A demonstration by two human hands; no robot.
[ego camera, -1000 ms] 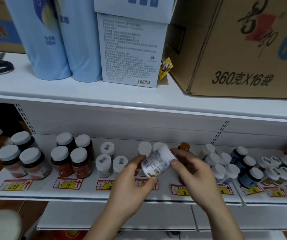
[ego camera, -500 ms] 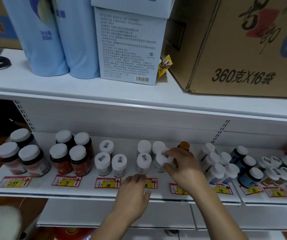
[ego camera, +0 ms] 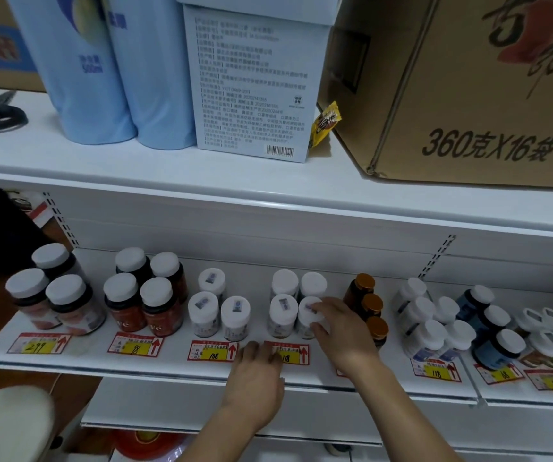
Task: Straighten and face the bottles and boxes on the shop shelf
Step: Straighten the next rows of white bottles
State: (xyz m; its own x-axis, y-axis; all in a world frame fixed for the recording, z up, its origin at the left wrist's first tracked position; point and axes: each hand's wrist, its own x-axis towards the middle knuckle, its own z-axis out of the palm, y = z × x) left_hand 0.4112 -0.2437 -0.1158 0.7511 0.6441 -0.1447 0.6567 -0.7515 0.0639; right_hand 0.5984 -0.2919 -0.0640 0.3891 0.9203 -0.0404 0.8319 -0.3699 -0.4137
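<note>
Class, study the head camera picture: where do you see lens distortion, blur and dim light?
Head view: wide-angle bending bows the upper shelf edge and tilts the cardboard carton; the pale object at bottom left is blurred; light is dim and bluish, print on the white box soft, price tags readable.

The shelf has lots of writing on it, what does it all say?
"360克X16袋" on the cardboard box.
"500ml" on the blue bottle.
"299" on the far-left price tag.
"98" on the next price tag.
"108" on the third price tag.
"118" on a price tag further right.
The white box has small print, too blurred to read.
</note>
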